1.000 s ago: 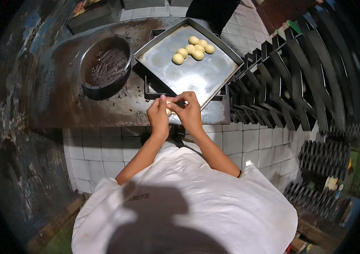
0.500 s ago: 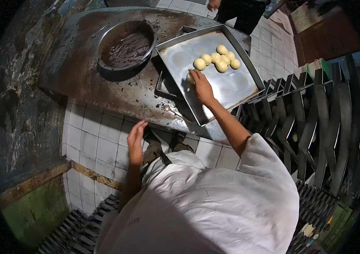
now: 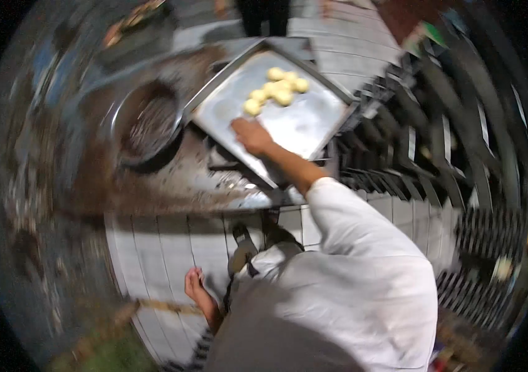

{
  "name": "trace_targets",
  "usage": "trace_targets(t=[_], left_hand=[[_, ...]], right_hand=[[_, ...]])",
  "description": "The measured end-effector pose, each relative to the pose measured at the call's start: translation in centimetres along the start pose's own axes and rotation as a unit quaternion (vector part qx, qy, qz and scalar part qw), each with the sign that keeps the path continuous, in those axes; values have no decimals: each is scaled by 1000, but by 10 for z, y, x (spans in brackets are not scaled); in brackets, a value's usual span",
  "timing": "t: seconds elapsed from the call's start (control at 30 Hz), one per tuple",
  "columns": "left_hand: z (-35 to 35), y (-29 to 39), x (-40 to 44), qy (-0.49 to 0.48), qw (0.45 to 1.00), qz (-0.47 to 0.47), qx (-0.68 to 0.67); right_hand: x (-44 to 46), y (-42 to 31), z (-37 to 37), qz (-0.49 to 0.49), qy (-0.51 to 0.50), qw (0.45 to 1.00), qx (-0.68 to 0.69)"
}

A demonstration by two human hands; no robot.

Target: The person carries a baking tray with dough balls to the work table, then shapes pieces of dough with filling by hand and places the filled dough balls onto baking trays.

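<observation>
Inside a square metal baking tray (image 3: 329,133), my right hand (image 3: 252,137) is low at the left side, with its fingers curled downward. A pale dough ball showed at these fingertips in the earlier view; now the hand hides it. Just beyond the fingers lies a cluster of several pale yellow dough balls (image 3: 283,97), some touching each other. My left hand (image 3: 195,285) hangs below the table's front edge, over the tiled floor, with its fingers curled in and nothing visible in them. Motion blurs both hands.
A large metal bowl (image 3: 174,139) with dark residue stands left of the tray on the stained table (image 3: 96,173). Dark metal racks or stacked trays (image 3: 437,149) rise at the right. Another person's legs (image 3: 264,18) show beyond the table.
My view has turned, so the tray and bowl appear further left. My right hand stays at the tray's left side. My left hand has dropped lower, and its fingers have curled.
</observation>
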State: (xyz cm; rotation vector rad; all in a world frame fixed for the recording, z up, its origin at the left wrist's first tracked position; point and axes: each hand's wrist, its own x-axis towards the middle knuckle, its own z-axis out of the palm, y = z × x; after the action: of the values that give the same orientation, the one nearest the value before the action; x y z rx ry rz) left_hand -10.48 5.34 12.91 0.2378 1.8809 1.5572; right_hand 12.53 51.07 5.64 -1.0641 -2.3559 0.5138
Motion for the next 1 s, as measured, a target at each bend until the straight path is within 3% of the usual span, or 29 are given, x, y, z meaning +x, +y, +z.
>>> trace_targets(t=[0.03,0.07,0.1,0.17,0.23,0.3,0.4,0.43,0.5,0.53,0.57,0.63,0.67,0.73,0.83,0.93,1.0], left_hand=[[6,7,3,-12,1000,-15,24],[4,2,15,-39,999,-6,31],[2,1,28,-86,995,6,43],[11,2,53,-136,987,37,75],[25,6,79,-198,974,43,100],[53,8,102,-247,963,13,102],[107,6,134,-417,887,101,171],[134,21,112,-402,890,119,181],[180,22,112,-476,853,143,160],[204,26,107,-530,821,161,138],[226,42,77,-537,815,167,144],[269,49,37,-582,785,173,118],[285,49,16,-603,775,157,102],[308,52,-49,-600,772,185,98],[351,32,-117,-655,746,111,40],[400,23,-180,-659,740,133,29],[422,55,-232,-636,752,175,-3]], right_hand=[[2,5,3,4,-45,998,-38],[-2,1,6,-8,-15,991,-135],[-6,-7,2,-64,76,981,-168],[-18,-43,-37,-45,161,972,-162],[-64,-118,-120,136,141,980,41],[-130,-157,-139,159,293,938,95],[-273,-185,-144,287,307,905,68],[-326,-192,-138,380,280,878,77],[-451,-203,-100,503,297,810,46],[-495,-234,-109,615,275,732,105],[-569,-227,-69,598,377,699,110],[-671,-253,-51,625,508,572,157],[-698,-268,-54,592,625,462,214],[-729,-287,-78,611,702,296,215],[-763,-253,-83,574,759,250,179],[-772,-201,-122,515,724,323,327],[-767,-175,-173,490,677,390,386]])
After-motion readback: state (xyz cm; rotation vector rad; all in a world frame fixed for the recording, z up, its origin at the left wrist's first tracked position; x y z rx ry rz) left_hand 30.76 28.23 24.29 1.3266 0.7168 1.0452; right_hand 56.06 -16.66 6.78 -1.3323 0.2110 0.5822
